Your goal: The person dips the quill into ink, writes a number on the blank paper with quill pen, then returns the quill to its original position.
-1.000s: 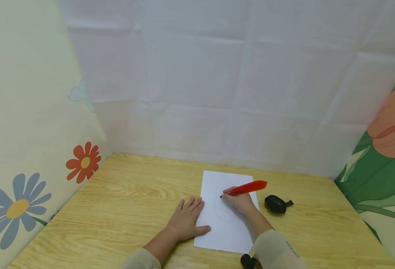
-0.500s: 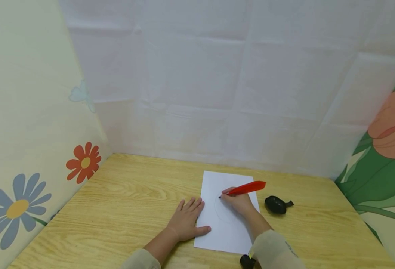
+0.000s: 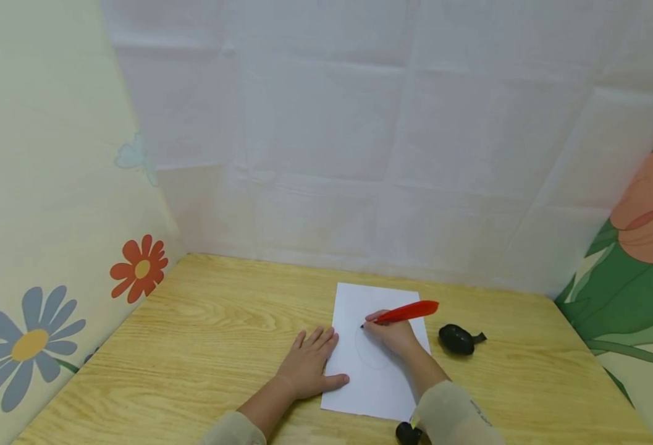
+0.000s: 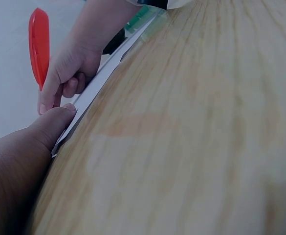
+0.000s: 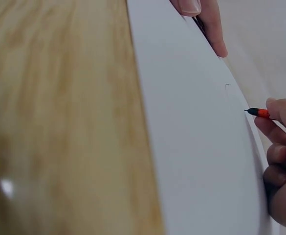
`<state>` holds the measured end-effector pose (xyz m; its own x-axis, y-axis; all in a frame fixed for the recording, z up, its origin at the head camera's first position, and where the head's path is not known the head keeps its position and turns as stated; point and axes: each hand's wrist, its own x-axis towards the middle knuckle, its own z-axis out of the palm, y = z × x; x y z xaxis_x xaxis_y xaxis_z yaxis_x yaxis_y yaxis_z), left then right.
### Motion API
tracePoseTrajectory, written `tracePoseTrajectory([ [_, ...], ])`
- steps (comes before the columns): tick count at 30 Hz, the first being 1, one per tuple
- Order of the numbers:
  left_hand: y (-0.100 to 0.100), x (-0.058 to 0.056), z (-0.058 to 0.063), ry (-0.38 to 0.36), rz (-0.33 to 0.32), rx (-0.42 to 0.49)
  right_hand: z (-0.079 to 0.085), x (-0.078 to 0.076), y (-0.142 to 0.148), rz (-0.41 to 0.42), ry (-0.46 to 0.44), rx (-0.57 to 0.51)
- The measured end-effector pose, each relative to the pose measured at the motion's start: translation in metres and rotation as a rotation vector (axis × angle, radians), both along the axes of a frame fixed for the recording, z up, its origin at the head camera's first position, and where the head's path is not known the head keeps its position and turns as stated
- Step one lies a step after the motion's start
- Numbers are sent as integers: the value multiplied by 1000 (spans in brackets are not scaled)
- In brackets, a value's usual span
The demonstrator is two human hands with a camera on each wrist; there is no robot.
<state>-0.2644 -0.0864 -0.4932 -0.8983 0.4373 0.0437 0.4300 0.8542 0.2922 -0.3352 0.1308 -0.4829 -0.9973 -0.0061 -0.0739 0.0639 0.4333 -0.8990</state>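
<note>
My right hand pinches a red feather-shaped pen between thumb and fingers. Its dark tip meets the white sheet of paper, upper middle. A faint curved line runs down and round from near the tip; my right hand hides part of the sheet. In the right wrist view, the black point of the pen shows beyond the fingertips. My left hand lies flat with fingers spread at the sheet's left edge, its thumb on the paper.
A black rounded object with a short strap lies right of the paper. Another small black object sits by the right sleeve at the sheet's lower edge. The wood-grain table meets a white cloth at the back.
The pen and my right hand have shifted slightly left, with the tip a touch lower along the curve. My left hand has stayed in place.
</note>
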Motion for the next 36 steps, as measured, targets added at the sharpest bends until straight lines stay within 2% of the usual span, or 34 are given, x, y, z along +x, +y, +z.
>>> tracePoseTrajectory([
  [22,1,1,3,-2,8,-6,-2,-1,0,23,21,6],
  [31,1,0,2,5,3,-6,-2,0,1,8,12,-15],
  [36,1,-1,0,7,5,-10,-3,0,2,-15,20,-64],
])
